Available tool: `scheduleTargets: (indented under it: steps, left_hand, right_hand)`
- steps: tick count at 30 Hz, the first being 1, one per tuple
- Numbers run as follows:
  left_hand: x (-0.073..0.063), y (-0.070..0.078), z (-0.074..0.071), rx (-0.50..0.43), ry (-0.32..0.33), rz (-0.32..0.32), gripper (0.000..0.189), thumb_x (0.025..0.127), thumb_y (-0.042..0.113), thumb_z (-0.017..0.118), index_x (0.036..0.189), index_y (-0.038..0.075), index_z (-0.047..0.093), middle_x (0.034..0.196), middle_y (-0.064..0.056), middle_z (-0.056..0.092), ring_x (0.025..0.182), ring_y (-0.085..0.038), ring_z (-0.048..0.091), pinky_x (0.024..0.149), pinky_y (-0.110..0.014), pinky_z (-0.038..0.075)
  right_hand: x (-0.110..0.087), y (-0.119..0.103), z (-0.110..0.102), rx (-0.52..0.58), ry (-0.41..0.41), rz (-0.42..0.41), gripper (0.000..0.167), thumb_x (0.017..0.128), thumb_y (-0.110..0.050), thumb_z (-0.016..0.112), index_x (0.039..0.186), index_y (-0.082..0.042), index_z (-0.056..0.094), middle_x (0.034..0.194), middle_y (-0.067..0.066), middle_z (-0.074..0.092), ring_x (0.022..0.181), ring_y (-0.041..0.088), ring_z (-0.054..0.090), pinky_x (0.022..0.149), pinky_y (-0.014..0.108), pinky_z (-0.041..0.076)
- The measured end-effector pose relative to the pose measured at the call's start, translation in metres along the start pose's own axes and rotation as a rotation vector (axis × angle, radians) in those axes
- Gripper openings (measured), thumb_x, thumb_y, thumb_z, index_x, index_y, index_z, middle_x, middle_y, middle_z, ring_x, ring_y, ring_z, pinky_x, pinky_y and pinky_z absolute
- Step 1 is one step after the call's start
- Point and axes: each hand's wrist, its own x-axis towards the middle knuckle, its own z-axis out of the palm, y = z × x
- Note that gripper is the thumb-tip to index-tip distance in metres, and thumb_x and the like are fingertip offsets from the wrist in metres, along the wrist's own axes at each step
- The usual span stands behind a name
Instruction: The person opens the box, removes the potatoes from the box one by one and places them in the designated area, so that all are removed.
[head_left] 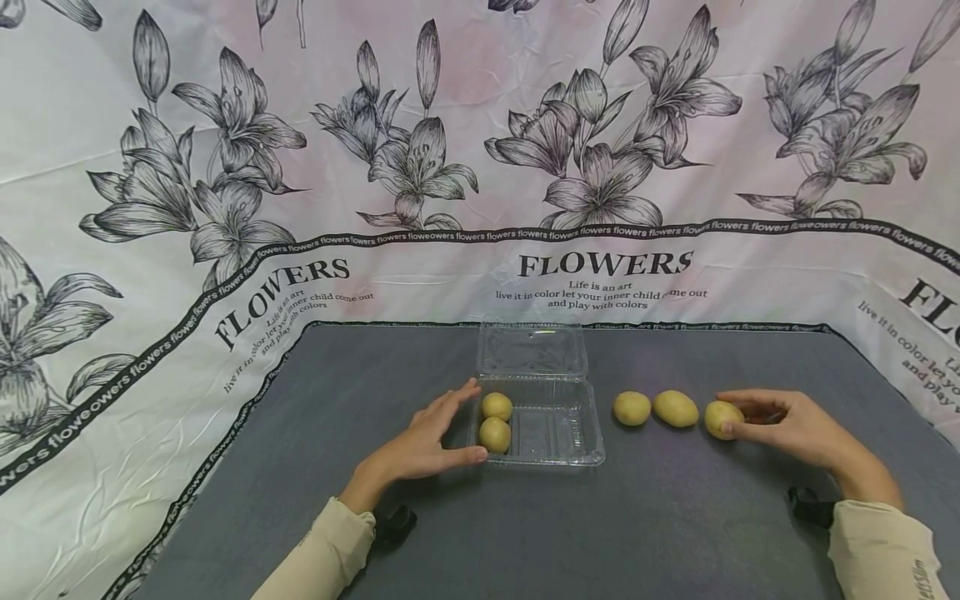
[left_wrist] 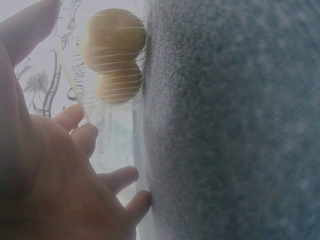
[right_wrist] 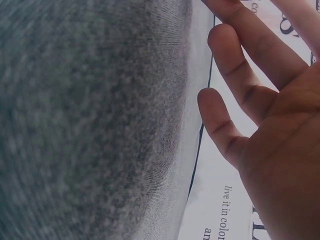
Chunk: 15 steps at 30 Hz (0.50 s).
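A clear plastic clamshell box (head_left: 547,458) stands on the table, its lid (head_left: 532,350) tipped back. Two yellow potatoes, a rear potato (head_left: 497,406) and a front potato (head_left: 494,436), sit along its left side. My left hand (head_left: 423,443) spreads thumb and fingers at the box's left wall; the left wrist view shows both potatoes through the ribbed plastic (left_wrist: 117,65). To the right, my right hand (head_left: 802,427) pinches a potato (head_left: 722,418) between thumb and fingertips. The right wrist view shows the other fingers (right_wrist: 215,112) loosely bent, with that potato out of frame.
Two more potatoes, one roundish potato (head_left: 632,408) and one longer potato (head_left: 676,408), lie in a row between the box and my right hand. Dark grey cloth covers the table (head_left: 570,533). A flower-printed curtain (head_left: 450,283) borders its back and sides.
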Motion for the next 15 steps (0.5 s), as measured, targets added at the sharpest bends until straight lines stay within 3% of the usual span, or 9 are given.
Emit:
scheduleTargets:
  steps: [8,15]
  left_hand:
    - [0.0000,0.0010,0.0001,0.002,-0.005,-0.004,0.092,0.092,0.055,0.069,0.164,0.025,0.021,0.173,0.009,0.008,0.160,-0.033,0.011,0.121,-0.069,0.012]
    - [0.0001,0.0002,0.0006,-0.002,-0.003,-0.002,0.090,0.093,0.053,0.069,0.164,0.026,0.021,0.172,0.012,0.008,0.160,-0.031,0.012,0.121,-0.068,0.012]
  right_hand:
    - [-0.0009,0.0009,0.0011,-0.011,-0.024,0.008,0.054,0.092,-0.033,0.077,0.137,-0.006,0.065,0.125,0.015,0.071,0.092,-0.011,0.060,0.073,0.022,0.052]
    - [-0.0014,-0.0016,0.0001,-0.011,-0.052,0.009,0.055,0.094,-0.034,0.075,0.140,-0.006,0.062,0.132,0.021,0.067,0.093,-0.012,0.058,0.073,0.023,0.052]
